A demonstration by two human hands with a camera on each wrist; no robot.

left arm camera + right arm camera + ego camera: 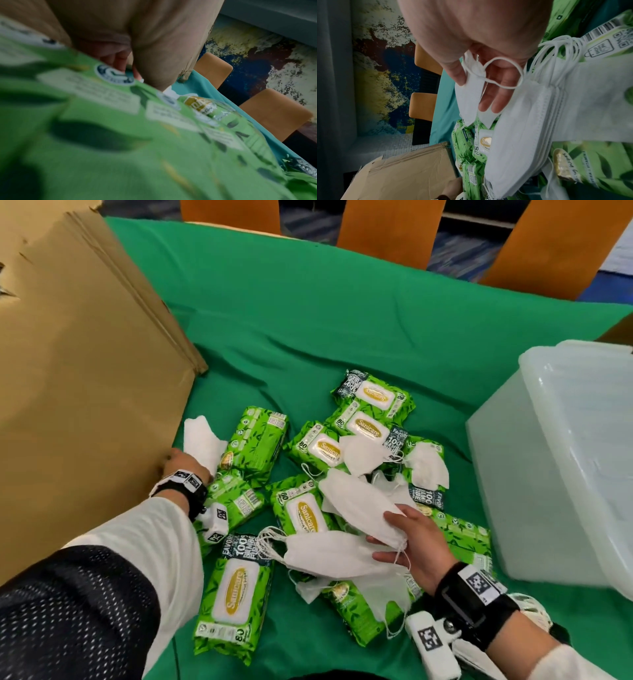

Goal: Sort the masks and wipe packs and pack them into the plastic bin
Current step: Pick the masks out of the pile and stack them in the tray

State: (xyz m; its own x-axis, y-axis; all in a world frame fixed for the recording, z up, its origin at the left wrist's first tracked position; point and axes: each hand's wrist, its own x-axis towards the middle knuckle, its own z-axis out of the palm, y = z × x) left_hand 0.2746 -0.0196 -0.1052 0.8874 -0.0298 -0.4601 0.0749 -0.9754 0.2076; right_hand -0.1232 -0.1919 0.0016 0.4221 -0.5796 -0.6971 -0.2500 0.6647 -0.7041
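**Mask in the right hand, bin off at three o'clock**

The right hand (414,546) had its fingers (494,97) nearly straight, with the thumb pressing a folded white fabric mask (359,508) against them, so the mask was pinched near one end beside its ear loop. The mask's long axis ran from the fingers out toward ten o'clock in the head view, over the pile. Directly beneath lay a stack of more white masks (329,553), and under and around those the green leaf-printed wipe packs (233,594) were scattered across the green-clothed worktop (308,320). The translucent plastic bin (561,460) stood at about three o'clock from this hand, near but apart, and looked empty. The right hand was by far the nearer to it. The left hand (186,465) was at nine o'clock of the pile, against the brown cardboard box (85,371); whether its fingers gripped anything I cannot tell.
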